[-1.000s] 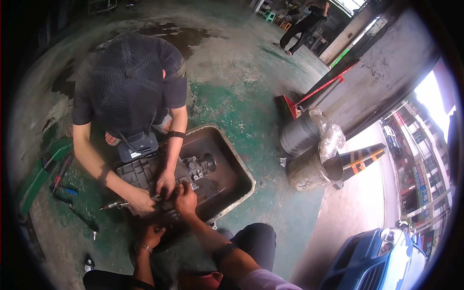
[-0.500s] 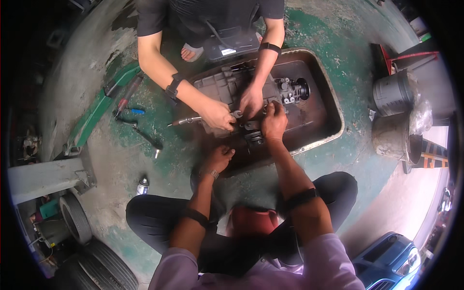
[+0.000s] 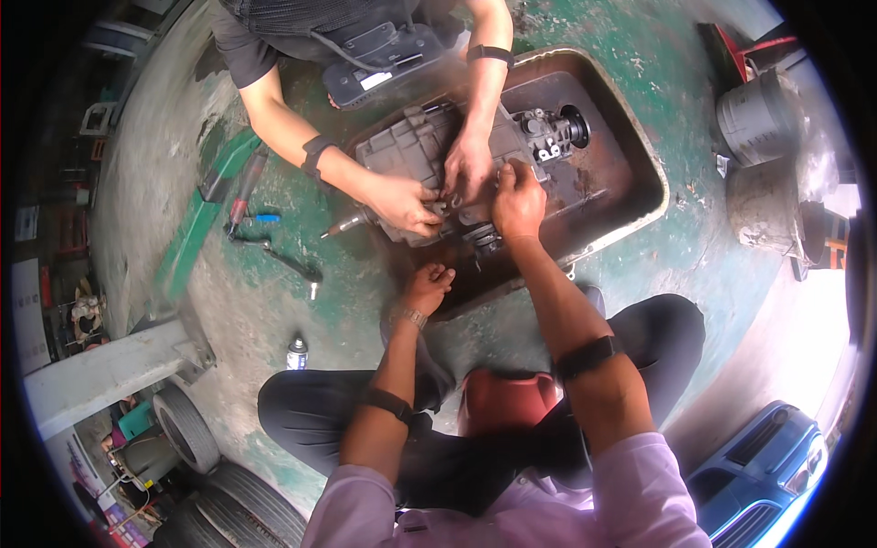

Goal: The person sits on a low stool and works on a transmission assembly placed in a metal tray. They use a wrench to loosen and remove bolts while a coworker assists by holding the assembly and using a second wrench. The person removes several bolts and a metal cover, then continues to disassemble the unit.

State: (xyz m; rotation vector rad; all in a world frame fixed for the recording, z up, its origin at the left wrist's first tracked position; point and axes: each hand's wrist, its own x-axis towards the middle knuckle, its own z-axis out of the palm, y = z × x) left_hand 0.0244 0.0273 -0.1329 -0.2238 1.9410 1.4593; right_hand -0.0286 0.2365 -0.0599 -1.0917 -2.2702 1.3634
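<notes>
A grey metal gearbox (image 3: 393, 151) lies in a large rusty tray (image 3: 660, 173) on the floor in front of me. My right hand (image 3: 519, 203) rests on the gearbox's near right side, its fingers pinched together; whatever they hold is hidden. Close by my right hand is a dark linkage part (image 3: 482, 239). Over the near rim of the tray hovers my left hand (image 3: 427, 290), fingers loosely bent and apart, with nothing seen in it. Across from me, a co-worker's two hands (image 3: 402, 203) work on top of the gearbox, near a small metal piece (image 3: 455, 201).
To the left lie a ratchet wrench with a socket (image 3: 288, 265), a blue tool (image 3: 267, 218) and a spray can (image 3: 297, 353), beside a green lift arm (image 3: 187, 242). Tyres (image 3: 247, 511) stand lower left. Buckets (image 3: 763, 196) are at right, a blue car front (image 3: 758, 475) lower right.
The view has shifted, so the tray sits higher in it. The wrench that showed in the co-worker's hand is now mostly hidden. My hands keep about the same places by the gearbox.
</notes>
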